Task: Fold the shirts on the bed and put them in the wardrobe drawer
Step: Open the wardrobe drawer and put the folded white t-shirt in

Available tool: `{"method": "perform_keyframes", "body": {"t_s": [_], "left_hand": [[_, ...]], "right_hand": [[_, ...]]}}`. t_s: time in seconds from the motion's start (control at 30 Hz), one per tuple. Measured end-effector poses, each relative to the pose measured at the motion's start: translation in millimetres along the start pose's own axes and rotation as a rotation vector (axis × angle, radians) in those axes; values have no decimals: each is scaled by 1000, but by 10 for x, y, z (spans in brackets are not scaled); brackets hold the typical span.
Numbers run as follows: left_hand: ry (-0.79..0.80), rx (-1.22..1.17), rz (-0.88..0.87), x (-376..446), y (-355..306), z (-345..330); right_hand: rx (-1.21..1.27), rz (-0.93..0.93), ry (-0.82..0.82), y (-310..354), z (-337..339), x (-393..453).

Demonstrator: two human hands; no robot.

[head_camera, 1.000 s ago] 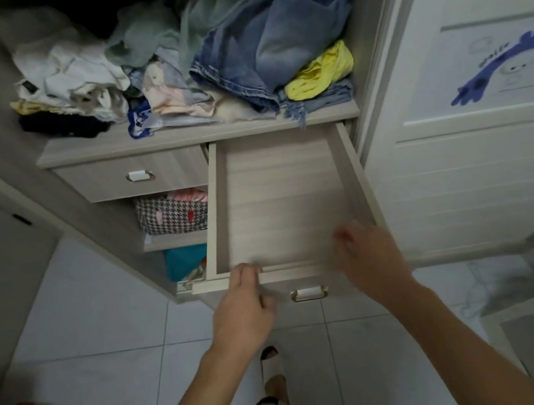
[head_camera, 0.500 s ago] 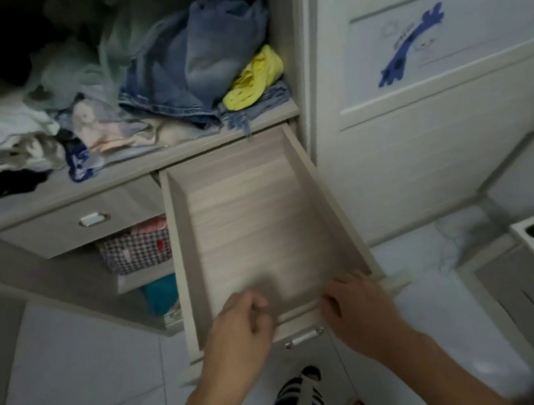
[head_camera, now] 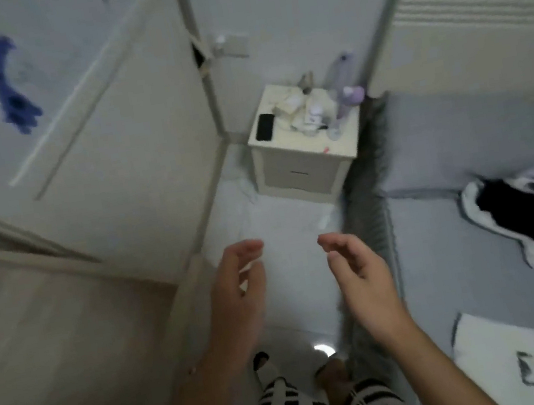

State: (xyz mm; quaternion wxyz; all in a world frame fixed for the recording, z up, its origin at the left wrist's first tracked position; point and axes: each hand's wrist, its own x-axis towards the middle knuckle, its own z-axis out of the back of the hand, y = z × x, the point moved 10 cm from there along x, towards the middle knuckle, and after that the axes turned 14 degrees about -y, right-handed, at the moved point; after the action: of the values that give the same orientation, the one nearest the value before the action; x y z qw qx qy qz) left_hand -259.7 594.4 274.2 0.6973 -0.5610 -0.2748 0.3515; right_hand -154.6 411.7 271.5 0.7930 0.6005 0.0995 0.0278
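Two bare hands are raised side by side over the pale floor [head_camera: 283, 227], empty and touching nothing: the left hand [head_camera: 237, 290] has its fingers loosely bent and slightly spread, thumb apart, and the right hand [head_camera: 361, 275] mirrors it, fingers relaxed and curved inward, a clear gap between the two. To the left, low in view, lies the open wardrobe drawer [head_camera: 53, 338], its light wooden bottom bare, beside a white wardrobe door [head_camera: 91, 124] bearing a blue cartoon sticker [head_camera: 7, 85]. To the right is the bed [head_camera: 472, 241] with a grey cover. On it, near the lower right, a white shirt [head_camera: 500, 361] lies folded into a flat rectangle with a small dark print, its long axis running from upper left toward lower right. Farther up the bed, well apart from it, a black and white shirt [head_camera: 533, 228] lies unfolded and rumpled, stretched roughly from upper left to lower right. Beyond the hands, between wardrobe and bed, stands a white bedside cabinet [head_camera: 302, 169] carrying a black phone [head_camera: 264, 127], a purple bottle [head_camera: 348, 96] and small blurred items
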Motion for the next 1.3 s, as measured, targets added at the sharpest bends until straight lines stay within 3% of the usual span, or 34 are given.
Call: {"method": "perform_keyframes", "body": {"t_s": [0.17,0.33,0.57,0.7,0.87,1.03,1.2,1.3], "left_hand": [[418,60,-113,-443,-196,-1414],[802,163,-213,-1445,-218,-2717],[1173,327,-315,-2891,169,-4071],[1320,516,-347,-3544,659,-4658],[1384,757,-416,-3884,1747,-5501],[1297,1020,-547,-3953,2835,-6545],[1178,1201,-740,-3960,3460,-7340],[1265,1123,-696,-3876,3578,-7501]], "right_hand": [[82,-116,-458,-485,1569,-255],[168,-281,-883,-1269,3063,-1028],[243,-508,-1270,-2611,4311,-1980],[216,-674,-1330,-3337,4561,-2286],[121,-962,-1401,-4589,4541,-2823],[34,-1221,-1249,-5772,4403,-2930],[-305,-1302,-1242,-6434,4469,-2757],[-528,-1343,-1279,-6429,4385,-2667]]}}
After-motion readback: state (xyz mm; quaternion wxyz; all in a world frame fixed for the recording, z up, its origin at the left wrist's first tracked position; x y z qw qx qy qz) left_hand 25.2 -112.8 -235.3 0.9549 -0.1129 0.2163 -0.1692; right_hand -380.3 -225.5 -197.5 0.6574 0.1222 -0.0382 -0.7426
